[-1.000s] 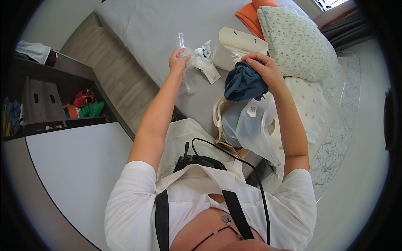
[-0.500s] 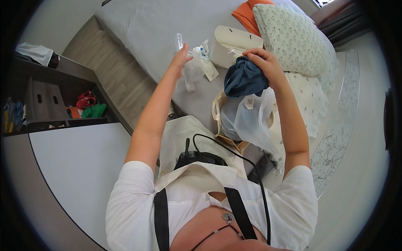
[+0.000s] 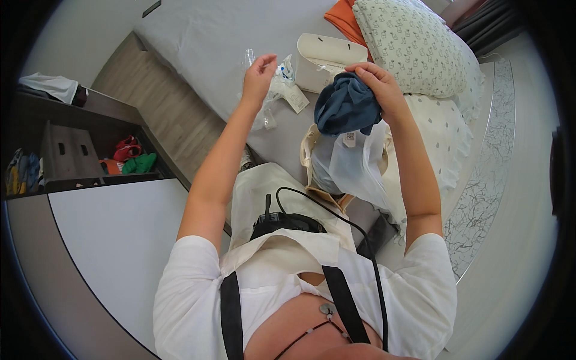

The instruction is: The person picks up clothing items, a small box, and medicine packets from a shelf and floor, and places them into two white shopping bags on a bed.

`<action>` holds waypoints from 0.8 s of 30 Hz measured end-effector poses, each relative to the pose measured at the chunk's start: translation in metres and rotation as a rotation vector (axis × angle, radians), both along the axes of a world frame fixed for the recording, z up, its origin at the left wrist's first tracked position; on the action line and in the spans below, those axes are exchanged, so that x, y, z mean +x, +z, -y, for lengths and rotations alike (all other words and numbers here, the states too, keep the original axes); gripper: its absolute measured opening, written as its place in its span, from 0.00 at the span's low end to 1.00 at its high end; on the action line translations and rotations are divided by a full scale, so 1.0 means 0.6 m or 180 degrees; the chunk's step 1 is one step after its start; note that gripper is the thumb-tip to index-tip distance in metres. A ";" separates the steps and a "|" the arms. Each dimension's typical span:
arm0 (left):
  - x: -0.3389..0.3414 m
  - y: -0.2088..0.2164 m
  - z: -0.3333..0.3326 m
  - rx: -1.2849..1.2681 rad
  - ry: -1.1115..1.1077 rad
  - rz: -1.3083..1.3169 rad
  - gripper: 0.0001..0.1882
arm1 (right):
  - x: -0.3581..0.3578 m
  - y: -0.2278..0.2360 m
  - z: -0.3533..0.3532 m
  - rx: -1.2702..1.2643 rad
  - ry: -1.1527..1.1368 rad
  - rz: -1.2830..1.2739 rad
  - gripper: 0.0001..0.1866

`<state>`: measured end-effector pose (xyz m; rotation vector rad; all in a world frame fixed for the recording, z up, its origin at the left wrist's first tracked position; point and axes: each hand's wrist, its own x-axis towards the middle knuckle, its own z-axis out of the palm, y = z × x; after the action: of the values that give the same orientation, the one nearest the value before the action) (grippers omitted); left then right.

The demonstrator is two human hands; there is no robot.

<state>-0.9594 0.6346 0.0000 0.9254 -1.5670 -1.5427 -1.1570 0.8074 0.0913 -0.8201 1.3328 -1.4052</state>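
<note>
A: What does the right hand [image 3: 381, 87] have?
B: A bunched dark blue cloth [image 3: 348, 103]. The thumb and fingers pinch its upper edge, and the rest hangs below them in loose folds.

A: Where is the cloth, then?
B: Raised in the hand, just this side of a cream box [image 3: 327, 60] with two dark slots in its top. Seen from above, the lower folds overlap a translucent white plastic bag [image 3: 360, 162], which bulges from the mouth of a beige bag [image 3: 306, 157].

A: And the left hand [image 3: 260, 75]?
B: Well apart from the right one, with its fingers loosely bent and nothing gripped between them. It is nearest to some crumpled clear plastic [image 3: 264, 117]; whether it touches that is hard to tell, because the hand and wrist cover part of it.

A: What lies close by?
B: Just to the right of that hand there is a small white packet [image 3: 285, 69] with a blue mark, and a pale card tag [image 3: 297, 99] near it. Both lie on the grey bed sheet [image 3: 198, 45].

A: And farther off?
B: Beyond the right hand, a pale patterned pillow [image 3: 411, 57] rests beside a folded orange cloth [image 3: 343, 21]. Away to the left, red and green items sit in a dark open cabinet [image 3: 72, 147].
</note>
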 end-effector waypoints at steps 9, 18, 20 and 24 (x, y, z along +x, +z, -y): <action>0.029 0.095 -0.174 0.1085 -0.1416 -0.0435 0.33 | 0.033 0.045 -0.038 -0.0307 0.0023 0.0726 0.13; 0.048 0.151 -0.218 0.2072 -0.0856 -0.1614 0.17 | 0.082 0.077 -0.103 -0.0260 0.0688 -0.0779 0.44; 0.059 0.175 -0.235 0.2033 -0.0741 -0.1604 0.16 | 0.096 0.082 -0.113 -0.0500 0.0728 -0.1118 0.45; 0.082 0.222 -0.294 0.1725 -0.0804 -0.1635 0.15 | 0.159 0.106 -0.160 -0.0860 0.0656 -0.1567 0.42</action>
<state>-0.9100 0.8113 0.1330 0.5371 -0.9364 -2.2338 -1.0616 0.9035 0.1551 -1.5146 1.3815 -1.2796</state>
